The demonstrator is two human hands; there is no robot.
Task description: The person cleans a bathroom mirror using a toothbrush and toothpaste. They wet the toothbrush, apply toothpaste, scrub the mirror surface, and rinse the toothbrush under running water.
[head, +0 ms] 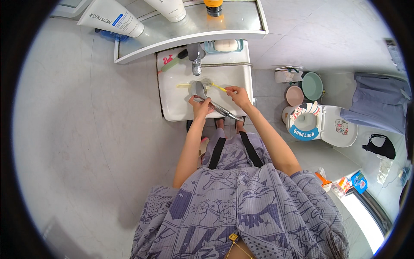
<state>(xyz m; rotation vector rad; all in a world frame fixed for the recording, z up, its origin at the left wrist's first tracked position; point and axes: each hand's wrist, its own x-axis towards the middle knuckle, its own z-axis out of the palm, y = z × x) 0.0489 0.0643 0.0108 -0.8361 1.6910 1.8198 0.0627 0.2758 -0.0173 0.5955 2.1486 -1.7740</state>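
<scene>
My left hand (pixel 201 108) is closed around a grey and chrome item with a round head (pixel 198 89) and a long handle, which looks like a handheld shower head. It is held over the white sink (pixel 176 108), its handle slanting down to the right. Between the fingers of my right hand (pixel 238 96) is a thin yellow stick-like tool (pixel 219 87), perhaps a toothbrush. Its far end reaches the drain area beside the round head. A pale yellow piece (pixel 183 85) lies left of the head. The chrome faucet (pixel 196 66) stands just beyond.
A green-handled brush (pixel 171 64) and a soap bar (pixel 226 45) in a blue dish lie on the sink's back edge. Above is a glass shelf (pixel 190 27) with tubes. On the right are a toilet (pixel 338 124), a pink basin (pixel 294 95) and a green basin (pixel 312 86).
</scene>
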